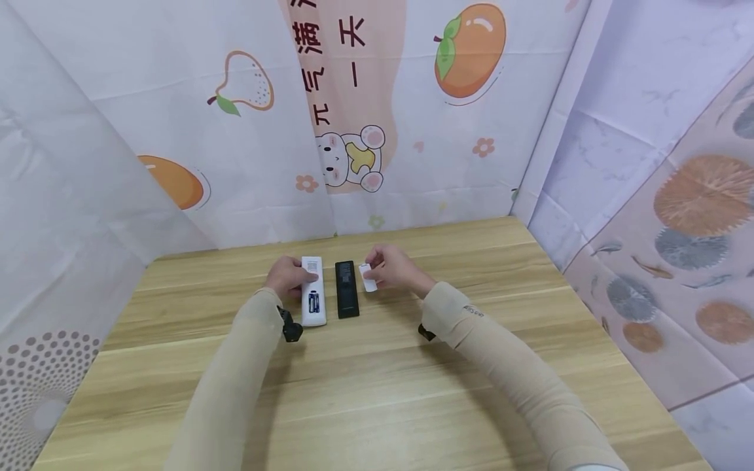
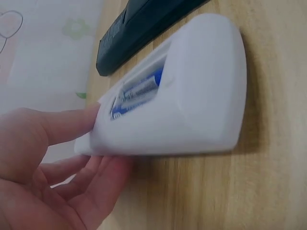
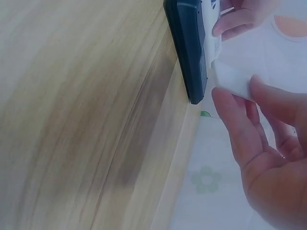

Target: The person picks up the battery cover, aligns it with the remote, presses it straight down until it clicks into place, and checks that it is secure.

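A white remote control (image 1: 313,313) lies back side up, its battery compartment uncovered with blue-and-silver batteries (image 2: 139,92) inside. My left hand (image 1: 287,276) grips its far part, thumb on top and fingers along the left side. Just right of it a black remote control (image 1: 347,288) rests face down on the table. Beyond that, my right hand (image 1: 394,267) pinches a small white battery cover (image 3: 232,80) between thumb and fingers, held above the tabletop beside the black remote.
Both remotes are on a wood-grain table (image 1: 365,392), toward its back edge. Behind it hangs a white curtain (image 1: 259,150) with fruit prints. A patterned covering (image 1: 665,216) stands along the right side.
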Demonstrator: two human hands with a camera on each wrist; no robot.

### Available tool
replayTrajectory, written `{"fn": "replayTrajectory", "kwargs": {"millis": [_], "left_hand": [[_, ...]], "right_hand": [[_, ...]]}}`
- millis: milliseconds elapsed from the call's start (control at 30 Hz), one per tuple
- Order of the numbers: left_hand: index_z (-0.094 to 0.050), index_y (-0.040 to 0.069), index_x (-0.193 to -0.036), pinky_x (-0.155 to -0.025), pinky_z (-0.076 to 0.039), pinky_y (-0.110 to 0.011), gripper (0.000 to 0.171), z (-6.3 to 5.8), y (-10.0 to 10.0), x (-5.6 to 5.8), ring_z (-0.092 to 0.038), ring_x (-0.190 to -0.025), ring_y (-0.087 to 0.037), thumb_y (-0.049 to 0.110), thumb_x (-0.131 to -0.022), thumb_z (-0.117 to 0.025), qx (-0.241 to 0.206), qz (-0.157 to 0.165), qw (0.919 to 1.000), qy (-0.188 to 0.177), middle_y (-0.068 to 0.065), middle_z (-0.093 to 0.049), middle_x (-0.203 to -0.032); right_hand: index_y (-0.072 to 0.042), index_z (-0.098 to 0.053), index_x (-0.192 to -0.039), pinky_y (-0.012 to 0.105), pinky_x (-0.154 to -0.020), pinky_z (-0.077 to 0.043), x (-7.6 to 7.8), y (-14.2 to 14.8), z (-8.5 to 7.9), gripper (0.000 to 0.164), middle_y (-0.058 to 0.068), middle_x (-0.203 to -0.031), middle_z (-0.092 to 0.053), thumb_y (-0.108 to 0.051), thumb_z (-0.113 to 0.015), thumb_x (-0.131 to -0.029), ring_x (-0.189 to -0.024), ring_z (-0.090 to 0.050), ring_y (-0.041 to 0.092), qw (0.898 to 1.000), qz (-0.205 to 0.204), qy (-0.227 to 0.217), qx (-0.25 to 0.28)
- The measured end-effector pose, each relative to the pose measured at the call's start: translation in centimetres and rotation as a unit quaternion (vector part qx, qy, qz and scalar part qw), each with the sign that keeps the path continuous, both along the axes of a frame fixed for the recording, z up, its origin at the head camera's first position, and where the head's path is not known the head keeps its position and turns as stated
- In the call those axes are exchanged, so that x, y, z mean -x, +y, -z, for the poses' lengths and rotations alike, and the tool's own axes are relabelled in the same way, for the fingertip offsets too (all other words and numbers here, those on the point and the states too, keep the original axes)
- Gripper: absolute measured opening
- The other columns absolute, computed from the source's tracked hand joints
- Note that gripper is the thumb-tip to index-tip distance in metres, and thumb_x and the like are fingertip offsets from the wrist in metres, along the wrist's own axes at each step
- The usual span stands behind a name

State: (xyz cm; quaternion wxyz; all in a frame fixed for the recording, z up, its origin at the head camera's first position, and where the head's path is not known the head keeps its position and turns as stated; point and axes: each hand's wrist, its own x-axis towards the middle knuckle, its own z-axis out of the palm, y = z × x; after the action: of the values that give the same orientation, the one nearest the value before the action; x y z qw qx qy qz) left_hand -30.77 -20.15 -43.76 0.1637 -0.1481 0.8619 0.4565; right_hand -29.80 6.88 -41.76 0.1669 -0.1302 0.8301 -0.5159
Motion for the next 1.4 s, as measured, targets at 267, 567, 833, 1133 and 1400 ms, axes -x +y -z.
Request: {"fn": "replayTrajectory", "kwargs": {"millis": [267, 567, 833, 1133, 1400], "left_hand": [[-0.052, -0.003, -0.141, -0.08, -0.061, -0.038, 0.055, 0.1, -0.7, 0.1, -0.066, -0.098, -0.028, 0.015, -0.094, -0.075, -0.042, -0.006, 0.999, -0.013, -0.022, -0.062, -0.126], [-0.045, 0.001, -0.147, -0.085, -0.059, -0.037, 0.061, -0.1, -0.9, 0.2, -0.062, -0.107, -0.027, 0.016, -0.095, -0.074, -0.102, -0.005, 0.994, -0.04, -0.021, -0.059, -0.132], [-0.04, 0.006, -0.153, -0.09, -0.058, -0.039, 0.065, -0.3, -1.7, 0.3, -0.061, -0.114, -0.029, 0.019, -0.097, -0.072, -0.135, 0.019, 0.9904, -0.023, -0.019, -0.055, -0.139], [-0.032, 0.003, -0.156, -0.089, -0.059, -0.041, 0.065, 0.2, -2.4, 0.3, -0.058, -0.115, -0.031, 0.017, -0.101, -0.066, -0.143, 0.061, 0.9877, 0.023, -0.019, -0.047, -0.136], [-0.022, 0.006, -0.161, -0.094, -0.057, -0.043, 0.068, 0.1, -2.2, 0.4, -0.054, -0.122, -0.034, 0.014, -0.104, -0.059, -0.153, 0.077, 0.9847, 0.03, -0.02, -0.042, -0.143]], "right_hand": [[0.0, -0.063, -0.104, 0.043, -0.074, -0.063, -0.1, -0.5, 0.1, 0.02, 0.013, -0.101, -0.062, 0.001, -0.076, -0.089, -0.087, -0.063, 0.024, 1.0, 0.004, -0.001, 0.005], [0.002, -0.068, -0.118, 0.046, -0.073, -0.062, -0.2, -1.0, 0.8, 0.029, 0.01, -0.096, -0.06, 0.001, -0.076, -0.09, -0.08, -0.061, 0.019, 1.0, -0.01, 0.018, 0.014], [-0.003, -0.073, -0.116, 0.047, -0.075, -0.062, -0.5, -1.8, 0.8, 0.025, 0.011, -0.096, -0.064, -0.001, -0.075, -0.091, -0.086, -0.062, 0.021, 0.999, -0.024, 0.043, -0.008], [-0.007, -0.072, -0.12, 0.038, -0.076, -0.062, -0.7, -2.7, 0.6, 0.027, 0.009, -0.105, -0.064, -0.002, -0.072, -0.094, -0.091, -0.064, 0.021, 0.999, -0.023, 0.027, -0.012], [-0.005, -0.071, -0.122, 0.042, -0.078, -0.062, -1.1, -3.9, 0.6, 0.029, 0.01, -0.108, -0.065, 0.0, -0.071, -0.094, -0.09, -0.065, 0.021, 0.999, -0.027, 0.04, -0.004]]}}
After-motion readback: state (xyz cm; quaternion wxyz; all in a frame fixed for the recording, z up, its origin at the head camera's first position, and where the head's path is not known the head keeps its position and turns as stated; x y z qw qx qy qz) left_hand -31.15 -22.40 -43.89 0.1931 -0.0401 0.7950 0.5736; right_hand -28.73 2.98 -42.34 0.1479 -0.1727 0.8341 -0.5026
